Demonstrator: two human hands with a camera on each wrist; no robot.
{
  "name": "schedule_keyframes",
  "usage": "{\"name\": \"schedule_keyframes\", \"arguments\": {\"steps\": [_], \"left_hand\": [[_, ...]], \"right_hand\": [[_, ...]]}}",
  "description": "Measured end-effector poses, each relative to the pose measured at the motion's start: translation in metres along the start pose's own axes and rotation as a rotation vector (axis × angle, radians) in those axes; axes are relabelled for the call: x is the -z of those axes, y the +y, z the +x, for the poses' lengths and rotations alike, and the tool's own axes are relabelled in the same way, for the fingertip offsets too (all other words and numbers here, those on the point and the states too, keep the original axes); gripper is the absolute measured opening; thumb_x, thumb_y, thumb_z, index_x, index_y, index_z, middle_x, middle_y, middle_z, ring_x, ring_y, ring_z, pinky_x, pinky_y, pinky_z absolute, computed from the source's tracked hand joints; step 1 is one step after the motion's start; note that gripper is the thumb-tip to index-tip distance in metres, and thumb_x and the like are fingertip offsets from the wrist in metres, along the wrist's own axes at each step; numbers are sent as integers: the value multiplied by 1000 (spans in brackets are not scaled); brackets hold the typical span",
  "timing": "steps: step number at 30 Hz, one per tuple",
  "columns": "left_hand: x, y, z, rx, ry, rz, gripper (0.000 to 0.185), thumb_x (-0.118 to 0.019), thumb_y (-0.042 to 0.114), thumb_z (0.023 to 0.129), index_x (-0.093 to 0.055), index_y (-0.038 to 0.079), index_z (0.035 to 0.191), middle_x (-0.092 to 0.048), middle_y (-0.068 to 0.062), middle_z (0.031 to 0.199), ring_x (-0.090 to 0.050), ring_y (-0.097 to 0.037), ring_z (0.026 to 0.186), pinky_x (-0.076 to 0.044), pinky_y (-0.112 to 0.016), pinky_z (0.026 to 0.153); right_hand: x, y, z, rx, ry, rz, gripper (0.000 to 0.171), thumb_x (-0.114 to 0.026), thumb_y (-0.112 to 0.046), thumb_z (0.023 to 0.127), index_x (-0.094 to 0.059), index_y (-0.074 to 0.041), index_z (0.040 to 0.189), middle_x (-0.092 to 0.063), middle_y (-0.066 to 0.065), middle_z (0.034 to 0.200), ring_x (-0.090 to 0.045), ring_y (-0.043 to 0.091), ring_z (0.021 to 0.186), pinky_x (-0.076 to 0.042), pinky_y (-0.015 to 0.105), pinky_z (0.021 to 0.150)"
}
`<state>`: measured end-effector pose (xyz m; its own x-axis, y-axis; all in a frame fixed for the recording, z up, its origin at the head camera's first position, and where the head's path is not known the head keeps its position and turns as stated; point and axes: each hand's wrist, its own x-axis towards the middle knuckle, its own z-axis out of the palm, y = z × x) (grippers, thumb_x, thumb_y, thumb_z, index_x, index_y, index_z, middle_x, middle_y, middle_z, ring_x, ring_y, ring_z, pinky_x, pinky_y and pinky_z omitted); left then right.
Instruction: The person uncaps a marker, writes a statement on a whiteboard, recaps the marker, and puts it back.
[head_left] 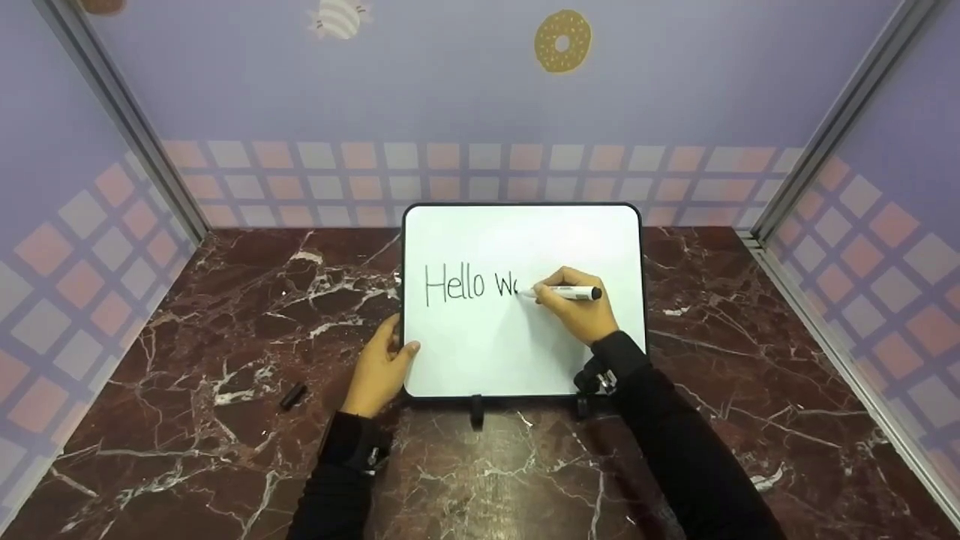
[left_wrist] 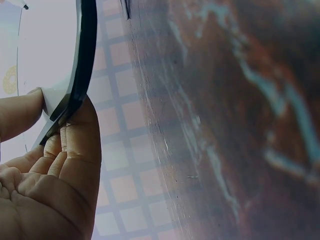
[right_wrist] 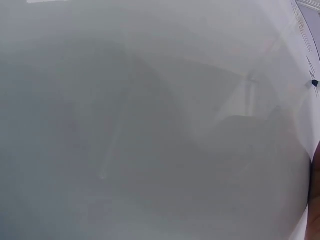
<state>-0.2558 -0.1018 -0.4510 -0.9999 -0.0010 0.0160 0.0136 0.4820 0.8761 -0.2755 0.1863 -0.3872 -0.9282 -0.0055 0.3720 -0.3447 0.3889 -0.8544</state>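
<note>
A black-framed whiteboard (head_left: 480,360) stands tilted on the marble table, with "Hello W" and part of another letter written on it. My right hand (head_left: 577,311) grips a white marker (head_left: 570,293) with a black end, its tip on the board beside the last letter. My left hand (head_left: 379,367) pinches the board's lower left edge, thumb on the white face. In the left wrist view the thumb and fingers (left_wrist: 70,145) clamp the black frame (left_wrist: 82,65). The right wrist view is filled by the blank white board surface (right_wrist: 150,125), with the marker tip (right_wrist: 314,83) at the far right.
A black marker cap (head_left: 292,395) lies on the dark red marble table (head_left: 225,420) left of my left hand. Two black stand feet (head_left: 476,412) stick out under the board. Checkered walls close in the table at the back and both sides.
</note>
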Motion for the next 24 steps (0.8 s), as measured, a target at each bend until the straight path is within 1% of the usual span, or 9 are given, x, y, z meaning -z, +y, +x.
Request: {"name": "schedule_keyframes", "arguments": {"steps": [3, 10, 16, 24], "left_hand": [[0, 0, 0, -3, 1, 3, 61, -58, 15, 97, -33, 1, 151, -61, -25, 124, -66, -37, 106, -57, -45, 87], [2, 1, -1, -22, -1, 10, 61, -58, 15, 97, -33, -1, 150, -62, -24, 119, -68, -37, 103, -58, -44, 83], [2, 1, -2, -24, 2, 15, 59, -58, 14, 98, -34, -2, 149, -62, -26, 121, -67, -40, 106, -58, -46, 86], [2, 1, -2, -19, 0, 3, 59, -58, 14, 97, -34, -1, 149, -62, -26, 122, -67, -40, 107, -57, -46, 88]], "right_hand": [[1, -2, -2, -2, 4, -2, 8, -68, -1, 87, -69, 5, 83, -73, 21, 81, -61, 0, 65, -48, 17, 63], [3, 1, -3, 8, 26, 15, 10, -68, 0, 87, -68, 6, 80, -71, 21, 77, -56, 3, 60, -43, 18, 57], [4, 2, -2, -8, 48, 49, 9, -67, 0, 88, -67, 8, 82, -71, 22, 78, -61, 5, 62, -48, 17, 58], [2, 1, -1, -16, 89, 65, 9, -67, 0, 88, -67, 7, 82, -72, 21, 79, -61, 4, 62, -50, 17, 60]]}}
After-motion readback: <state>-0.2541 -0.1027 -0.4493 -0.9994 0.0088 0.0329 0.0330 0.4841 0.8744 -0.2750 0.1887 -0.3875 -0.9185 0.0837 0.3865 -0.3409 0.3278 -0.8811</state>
